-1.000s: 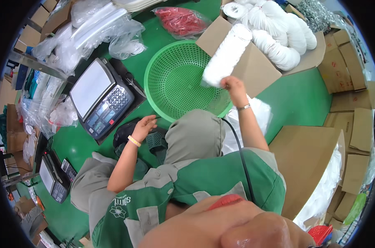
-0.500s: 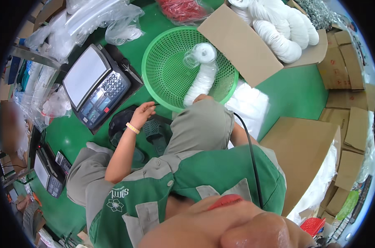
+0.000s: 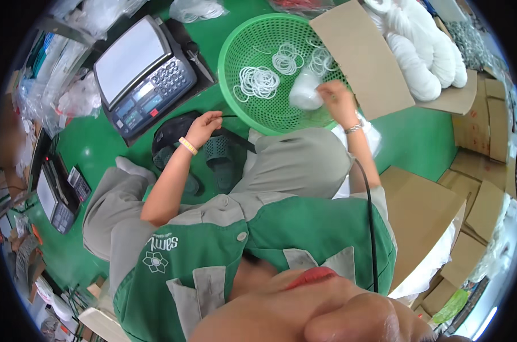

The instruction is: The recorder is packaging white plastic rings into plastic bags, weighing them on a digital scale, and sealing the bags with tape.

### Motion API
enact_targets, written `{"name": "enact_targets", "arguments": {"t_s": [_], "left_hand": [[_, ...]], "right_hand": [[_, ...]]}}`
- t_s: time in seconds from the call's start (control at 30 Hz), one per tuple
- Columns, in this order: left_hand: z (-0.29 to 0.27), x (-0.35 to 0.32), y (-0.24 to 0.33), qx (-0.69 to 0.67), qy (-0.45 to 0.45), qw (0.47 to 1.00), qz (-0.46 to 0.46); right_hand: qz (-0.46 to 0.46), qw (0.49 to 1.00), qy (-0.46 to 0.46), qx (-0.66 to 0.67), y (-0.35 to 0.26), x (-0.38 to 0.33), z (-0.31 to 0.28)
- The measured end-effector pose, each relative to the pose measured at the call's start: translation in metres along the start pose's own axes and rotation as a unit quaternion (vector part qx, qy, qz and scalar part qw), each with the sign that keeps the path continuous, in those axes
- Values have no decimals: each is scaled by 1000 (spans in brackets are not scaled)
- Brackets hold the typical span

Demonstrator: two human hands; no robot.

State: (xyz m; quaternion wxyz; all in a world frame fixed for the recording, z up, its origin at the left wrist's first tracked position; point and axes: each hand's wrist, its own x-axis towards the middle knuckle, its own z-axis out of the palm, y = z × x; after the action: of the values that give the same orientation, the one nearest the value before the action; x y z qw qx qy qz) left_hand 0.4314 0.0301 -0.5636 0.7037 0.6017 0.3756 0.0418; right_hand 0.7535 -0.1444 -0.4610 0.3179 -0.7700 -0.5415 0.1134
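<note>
As our eyes start at the left, we find a grey scale (image 3: 130, 105) on the green floor, well apart from the work. Just beside the left edge of the green basket (image 3: 270, 114) waits our left hand (image 3: 205, 128), thumb and fingertips together; a thin dark strip (image 3: 228, 116) runs from them towards the rim, though we cannot tell whether they pinch it. Loose white rings (image 3: 259, 78) lie in coils near the basket's left wall, with more towards its far right edge. Right of centre lies a whitish plastic bag (image 3: 305, 91), and our right hand (image 3: 339, 102) is clamped on its right end. Beyond the right rim stands a cardboard box (image 3: 364, 57) with white bundles (image 3: 421, 65).

We judge the step in hand to be letting rings out of the bag; the next move calls for a firm hold on slippery plastic, clear of the loose coils.

Half a second ago the bag was a long, full roll with no loose rings visible beside it, and our knee hid most of the right hand.
</note>
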Motion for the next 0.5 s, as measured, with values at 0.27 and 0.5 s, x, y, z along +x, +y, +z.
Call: {"name": "enact_targets", "arguments": {"t_s": [0.27,0.5], "left_hand": [[-24,-27,15,39,43,992,113],[-43,-165,104,358,168,897,198]], "right_hand": [[20,981,148,122,-53,59,-101],[-37,955,237,172,-90,87,-123]]}}
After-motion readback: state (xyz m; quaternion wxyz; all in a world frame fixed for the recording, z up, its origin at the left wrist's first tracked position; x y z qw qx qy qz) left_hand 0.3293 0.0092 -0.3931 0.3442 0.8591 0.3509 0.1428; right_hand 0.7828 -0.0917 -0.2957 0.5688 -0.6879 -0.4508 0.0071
